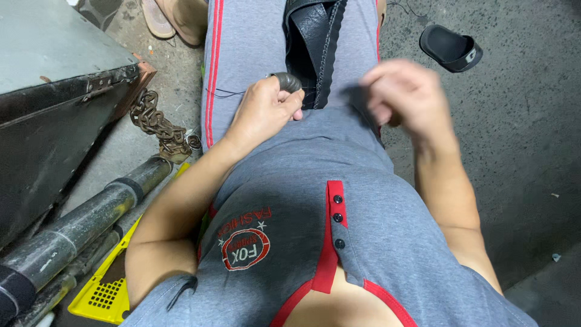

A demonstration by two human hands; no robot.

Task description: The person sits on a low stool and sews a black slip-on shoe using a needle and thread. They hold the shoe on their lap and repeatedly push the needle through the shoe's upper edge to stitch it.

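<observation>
A seated person's left hand (pixel 266 109) rests on the lap, its thumb and fingers pinched together on a small dark rounded piece (pixel 288 80) at the near end of a black leather piece (pixel 311 48). That leather piece, with a scalloped edge, lies on the grey shorts (pixel 242 48) and runs lengthwise away from the body along the thighs, so its long axis points straight out from the left hand's fingertips. A thin dark thread (pixel 227 92) trails across the shorts just to the left of the leather, touching the fabric.

The right hand (pixel 402 97) is raised to the right of the leather, clear of it, blurred; its fingers look loosely curled, but whether they pinch anything cannot be told. The left hand is the one on the leather; the right is near but apart from it.

Further left of the leather, on the concrete floor (pixel 520 133), lie a rusty chain (pixel 158 124), a dark metal box (pixel 54 91) and a thick pipe (pixel 85 221) over a yellow perforated tray (pixel 106 293). To the right of the leather sits a black sandal (pixel 451 47), well apart. Another person's sandalled foot (pixel 172 18) shows beyond the chain. Nothing stands between either hand and the leather.
</observation>
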